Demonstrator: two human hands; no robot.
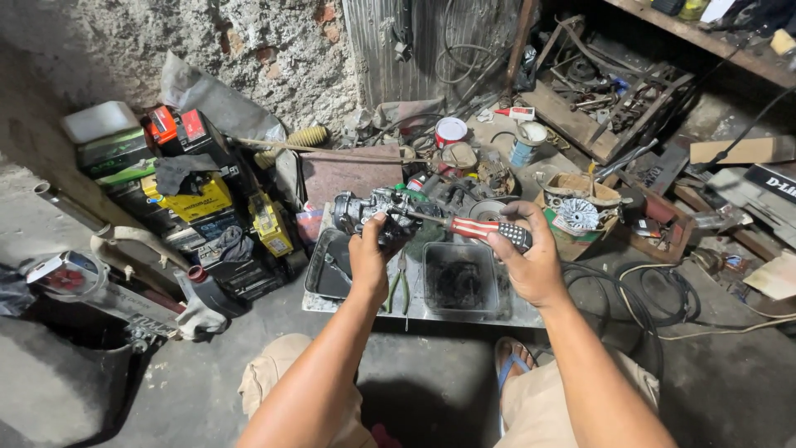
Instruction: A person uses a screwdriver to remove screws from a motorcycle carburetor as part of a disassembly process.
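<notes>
**Head view: both hands busy on a small engine part**

Left hand (pixel 371 253) closed around a grimy metal carburetor (pixel 375 212), held up over a black tray (pixel 328 267). Right hand (pixel 531 261) wrapped around the red-and-black handle of a screwdriver (pixel 481 229), tip laid against the carburetor. Below, resting on a metal sheet (pixel 414 307) on the floor: green-handled pliers (pixel 400 286) and a dark square tub (pixel 461 278). Stacked batteries (pixel 199 191) off to the left, cardboard box (pixel 580 211) of parts to the right.
</notes>
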